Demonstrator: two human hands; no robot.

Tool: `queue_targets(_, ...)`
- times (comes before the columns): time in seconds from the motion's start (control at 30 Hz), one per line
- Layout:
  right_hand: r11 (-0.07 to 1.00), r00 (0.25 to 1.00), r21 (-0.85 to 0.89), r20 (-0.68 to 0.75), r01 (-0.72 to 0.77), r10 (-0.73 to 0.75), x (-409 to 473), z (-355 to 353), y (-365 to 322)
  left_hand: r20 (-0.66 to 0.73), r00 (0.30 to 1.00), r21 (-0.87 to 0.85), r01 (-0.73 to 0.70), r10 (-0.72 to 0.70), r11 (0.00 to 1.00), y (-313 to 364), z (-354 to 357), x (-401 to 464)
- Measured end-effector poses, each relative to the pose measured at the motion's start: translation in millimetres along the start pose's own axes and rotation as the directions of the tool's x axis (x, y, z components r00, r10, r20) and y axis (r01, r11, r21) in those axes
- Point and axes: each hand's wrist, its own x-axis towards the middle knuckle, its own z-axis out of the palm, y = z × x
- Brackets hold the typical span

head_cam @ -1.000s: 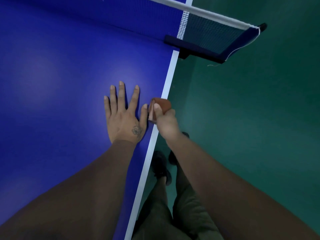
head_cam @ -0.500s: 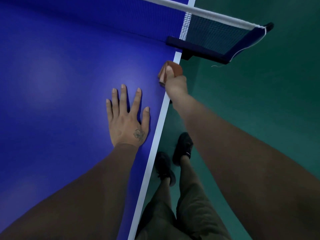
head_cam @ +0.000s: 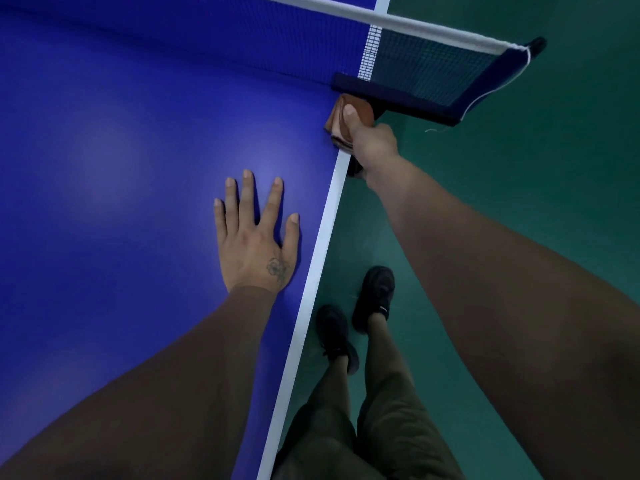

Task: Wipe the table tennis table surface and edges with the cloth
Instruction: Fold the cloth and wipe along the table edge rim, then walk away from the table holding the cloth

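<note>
Both hands are working: the right hand, gripping the cloth, is now sliding up against the net clamp blocking the table edge, while the left hand is staying spread flat.

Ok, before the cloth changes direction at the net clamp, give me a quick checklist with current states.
1. Cloth held firmly: ok, right hand has its grip around it, thumb on top.
2. Cloth on the table edge: ok, folded over the white sideline.
3. Room ahead: not ok, cloth is right up against the net clamp.
4. Left hand bracing: ok, flat on the blue surface, fingers spread.
5. Fingers under the edge free: cannot tell, hidden.
6. Edge clean: cannot tell.
</note>
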Motion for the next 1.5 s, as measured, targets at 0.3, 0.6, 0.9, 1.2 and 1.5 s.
queue_targets(0.3,0.996,0.992,0.086,-0.119,-0.024,0.034,-14,-53,33,0.067,0.997,0.023,0.029,-0.03,0.999,0,-1,-1)
queue_targets(0.6,0.98,0.996,0.188,0.045,0.063,-0.073,-83,-97,56,0.114,0.991,-0.065,0.073,-0.065,0.995,12,-18,1)
queue_targets(0.9,0.948,0.936,-0.059,0.191,0.313,-0.297,-159,-127,51,0.317,0.927,-0.846,0.372,-0.2,0.382,112,-92,-13)
queue_targets(1.2,0.891,0.855,-0.074,0.327,0.448,-0.403,-218,-143,44,0.49,0.862,-0.843,0.507,-0.129,0.179,137,-157,-50)
queue_targets(1.5,0.623,0.56,-0.264,0.754,0.736,-0.342,-219,-160,-8,0.464,0.845,-0.818,0.524,-0.266,0.238,108,-197,-78)
